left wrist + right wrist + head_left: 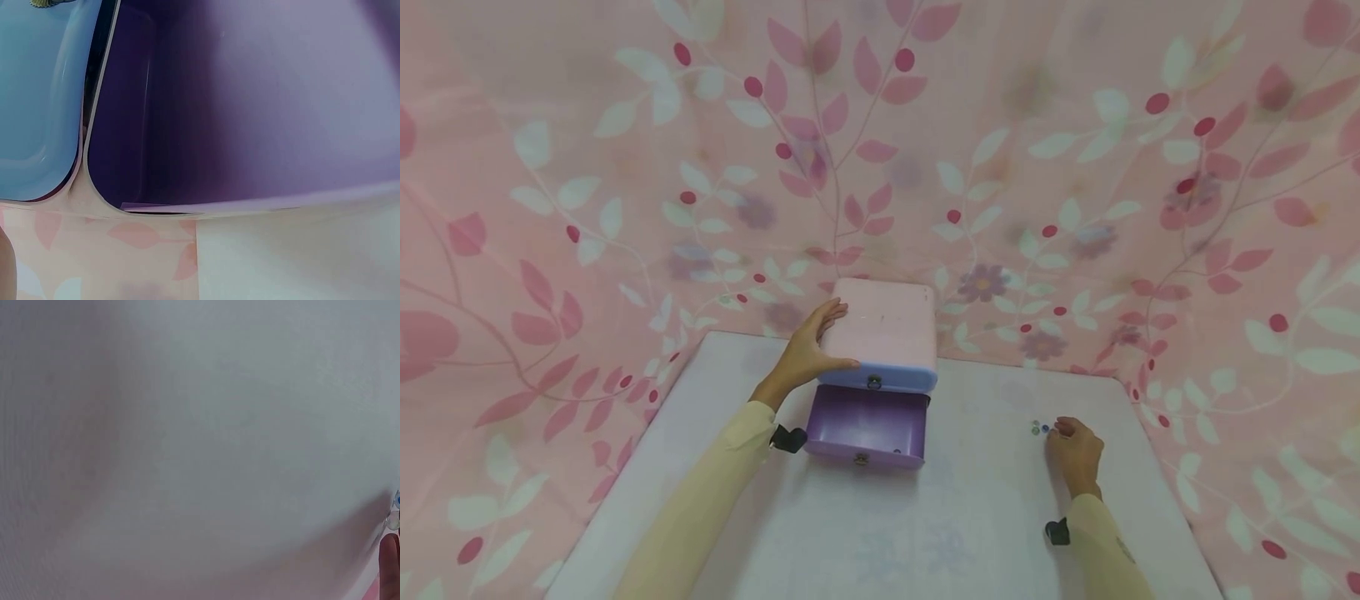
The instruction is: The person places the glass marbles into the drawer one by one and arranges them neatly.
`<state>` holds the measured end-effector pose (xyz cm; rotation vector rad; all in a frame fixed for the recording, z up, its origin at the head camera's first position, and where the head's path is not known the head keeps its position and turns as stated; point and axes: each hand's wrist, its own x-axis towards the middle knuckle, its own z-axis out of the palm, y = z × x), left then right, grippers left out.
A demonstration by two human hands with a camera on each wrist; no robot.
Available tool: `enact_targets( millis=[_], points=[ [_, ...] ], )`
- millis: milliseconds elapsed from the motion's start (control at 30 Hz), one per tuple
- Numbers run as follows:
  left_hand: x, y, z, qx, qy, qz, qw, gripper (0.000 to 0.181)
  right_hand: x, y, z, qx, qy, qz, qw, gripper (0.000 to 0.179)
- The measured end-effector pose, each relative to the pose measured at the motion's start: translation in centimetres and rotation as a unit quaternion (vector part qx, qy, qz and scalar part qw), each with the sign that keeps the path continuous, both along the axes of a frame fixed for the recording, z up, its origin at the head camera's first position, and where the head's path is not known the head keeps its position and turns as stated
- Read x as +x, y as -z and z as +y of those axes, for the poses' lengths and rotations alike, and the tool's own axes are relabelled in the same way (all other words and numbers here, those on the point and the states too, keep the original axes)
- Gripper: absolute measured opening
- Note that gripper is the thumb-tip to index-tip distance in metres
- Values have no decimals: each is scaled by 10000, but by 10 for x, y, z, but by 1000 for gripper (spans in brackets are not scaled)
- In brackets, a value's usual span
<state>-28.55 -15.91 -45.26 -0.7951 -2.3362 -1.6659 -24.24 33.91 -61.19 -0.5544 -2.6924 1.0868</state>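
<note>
A small drawer box with a pink top [883, 321] stands at the back of the table. Its blue upper drawer [902, 379] is closed. The purple lower drawer [865, 421] is pulled out, with a small marble [897, 451] inside near its front. My left hand [808, 350] rests along the box's left side, thumb at the front top edge and fingers farther back. Its wrist view looks into the purple drawer [281, 112]. On the right, my right hand [1078, 454] is bent down beside several glass marbles [1035, 430]; whether it pinches one is hidden. A fingertip [389, 562] shows close to a clear marble [392, 520].
A white cloth [985, 500] covers the table. Pink leaf-patterned fabric [1000, 208] hangs right behind the box and along both sides. A dark camera strap piece [788, 438] on the left wrist sits close to the drawer's left edge.
</note>
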Motion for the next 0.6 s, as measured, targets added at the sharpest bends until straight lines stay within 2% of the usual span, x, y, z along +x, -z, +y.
enact_targets(
  millis=[233, 600],
  points=[
    [-16, 21, -2, -33, -179, 15, 9998, 114, -1, 2, -2, 81, -137, -68, 9999, 32],
    [-17, 23, -4, -41, -139, -31, 9999, 114, -4, 4, -1, 379, -334, 123, 9986, 29]
  ],
)
